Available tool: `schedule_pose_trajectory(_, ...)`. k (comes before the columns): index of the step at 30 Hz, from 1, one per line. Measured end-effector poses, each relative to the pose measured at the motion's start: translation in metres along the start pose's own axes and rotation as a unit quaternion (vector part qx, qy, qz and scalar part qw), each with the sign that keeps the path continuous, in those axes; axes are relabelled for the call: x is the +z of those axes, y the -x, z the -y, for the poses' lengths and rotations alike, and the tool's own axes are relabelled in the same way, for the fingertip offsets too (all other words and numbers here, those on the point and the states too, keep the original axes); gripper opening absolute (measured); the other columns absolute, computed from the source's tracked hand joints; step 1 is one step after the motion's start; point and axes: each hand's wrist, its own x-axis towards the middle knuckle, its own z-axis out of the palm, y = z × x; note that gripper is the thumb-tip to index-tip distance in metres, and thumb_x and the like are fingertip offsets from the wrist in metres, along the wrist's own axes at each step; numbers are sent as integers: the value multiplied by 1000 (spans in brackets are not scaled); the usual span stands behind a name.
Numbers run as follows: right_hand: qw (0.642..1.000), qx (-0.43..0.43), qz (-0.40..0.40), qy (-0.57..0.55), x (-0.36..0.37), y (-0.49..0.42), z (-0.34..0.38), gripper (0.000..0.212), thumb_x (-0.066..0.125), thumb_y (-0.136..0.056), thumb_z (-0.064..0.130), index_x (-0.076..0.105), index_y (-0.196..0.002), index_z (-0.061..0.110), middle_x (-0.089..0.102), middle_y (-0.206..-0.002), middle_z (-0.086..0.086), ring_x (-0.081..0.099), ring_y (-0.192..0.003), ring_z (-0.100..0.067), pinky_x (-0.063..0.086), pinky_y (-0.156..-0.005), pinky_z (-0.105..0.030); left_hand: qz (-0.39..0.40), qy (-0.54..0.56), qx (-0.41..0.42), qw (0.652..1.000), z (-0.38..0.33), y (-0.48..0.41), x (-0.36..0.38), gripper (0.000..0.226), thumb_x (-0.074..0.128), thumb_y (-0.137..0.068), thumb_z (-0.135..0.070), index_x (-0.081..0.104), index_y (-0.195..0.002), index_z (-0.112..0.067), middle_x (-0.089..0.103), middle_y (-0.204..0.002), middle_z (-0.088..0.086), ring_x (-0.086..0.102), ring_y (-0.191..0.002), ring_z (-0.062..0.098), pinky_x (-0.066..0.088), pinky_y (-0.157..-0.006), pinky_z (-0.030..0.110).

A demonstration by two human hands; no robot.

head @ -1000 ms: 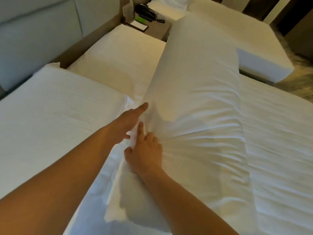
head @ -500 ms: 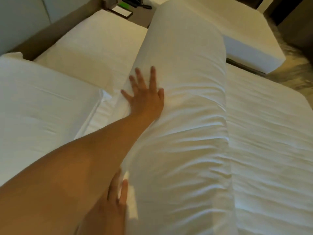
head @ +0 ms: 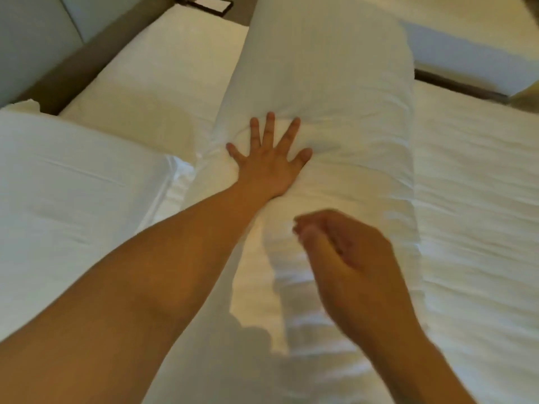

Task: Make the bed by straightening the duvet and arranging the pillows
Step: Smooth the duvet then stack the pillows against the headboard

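A long white pillow (head: pixel 335 83) lies lengthwise down the middle of the bed, its cover wrinkled. My left hand (head: pixel 269 163) rests flat on it with the fingers spread, pressing a dent into the pillow. My right hand (head: pixel 350 258) hovers blurred above the near part of the pillow, fingers loosely curled, holding nothing. A second white pillow (head: pixel 73 205) lies at the left. The white duvet (head: pixel 478 228) covers the bed on the right. The bare sheet (head: pixel 157 83) shows at the head end.
A grey padded headboard (head: pixel 32 36) with a brown frame runs along the upper left. A second white bed (head: pixel 466 45) stands at the upper right across a narrow gap. A dark item on a nightstand (head: pixel 208 7) shows at the top.
My left hand slid further up the long pillow and spread flat. My right hand let go of the pillow's near edge and rose above it. The view tilted down.
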Motion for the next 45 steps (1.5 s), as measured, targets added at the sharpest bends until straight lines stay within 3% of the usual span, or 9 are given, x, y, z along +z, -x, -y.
schedule_pose_trajectory(2, 976, -75, -124, 162, -22, -76, -9, 54, 42, -97, 56, 53, -148, 41, 54, -154, 6, 53, -136, -10, 38, -112, -42, -28, 3, 2, 1000, 0, 1, 8, 73, 4, -90, -82, -13, -156, -57, -21, -171, -9, -23, -157, 23, -6, -112, 80)
schedule_pose_trajectory(3, 956, -92, -129, 246, -29, -121, -6, 61, 37, -99, 64, 36, -157, 46, 33, -168, 3, 31, -154, -23, 26, -118, -52, -47, 3, 6, 999, 1, 2, 12, 73, 3, -90, -81, -13, -157, -55, -20, -172, -9, -22, -158, 23, -5, -113, 79)
schedule_pose_trajectory(5, 931, -90, -94, 340, -24, -206, -16, 70, 29, -96, 79, 12, -160, 56, 0, -176, 5, -6, -161, -32, 6, -122, -64, -76, 14, 8, 997, 4, 1, 18, 71, 7, -95, -78, -12, -158, -51, -17, -172, -10, -20, -158, 21, -5, -114, 78)
schedule_pose_trajectory(9, 882, -112, -61, 454, -11, -327, -26, 84, 16, -83, 94, -5, -157, 60, -21, -173, 7, -26, -156, -37, -8, -117, -76, -143, 27, -1, 989, 13, 2, 29, 72, 14, -99, -72, -1, -163, -44, -4, -174, -10, -9, -160, 18, -3, -118, 73)
schedule_pose_trajectory(21, 886, -88, -37, 453, 53, -500, -58, 89, 9, -74, 101, -5, -155, 65, -20, -173, 8, -27, -156, -36, -17, -111, -79, -135, 0, -37, 990, 55, -31, 43, 70, 13, -100, -69, 26, -162, -39, 16, -173, -5, 4, -161, 18, -4, -119, 71)
schedule_pose_trajectory(31, 899, -71, -53, 428, 96, -574, -110, 86, 9, -74, 101, 1, -153, 68, -14, -174, 11, -22, -158, -33, -23, -110, -76, -156, -56, -25, 986, 86, -60, 65, 70, 21, -100, -72, 49, -152, -35, 40, -163, 2, 30, -155, 26, 8, -122, 69)
schedule_pose_trajectory(36, 901, -66, -56, 425, 104, -576, -115, 87, 10, -72, 102, 3, -152, 70, -11, -174, 11, -18, -159, -33, -22, -110, -76, -152, -66, -27, 986, 97, -66, 79, 74, 18, -98, -76, 39, -158, -37, 29, -169, 1, 18, -159, 22, 4, -122, 68)
schedule_pose_trajectory(40, 902, -24, 11, 431, 93, -564, -95, 82, 14, -77, 98, 0, -153, 68, -12, -174, 12, -16, -159, -35, -15, -113, -78, -148, -48, -42, 987, 103, -67, 92, 80, 14, -95, -81, 22, -163, -40, 10, -174, -1, 4, -161, 21, 2, -122, 67)
schedule_pose_trajectory(45, 864, -12, 92, 495, 57, -428, -62, 88, 12, -79, 96, -2, -158, 58, -7, -175, 7, -12, -158, -43, -11, -115, -77, -149, -19, -32, 988, 97, -56, 84, 79, 23, -94, -78, 24, -163, -39, 10, -174, 0, 8, -161, 24, 8, -121, 69)
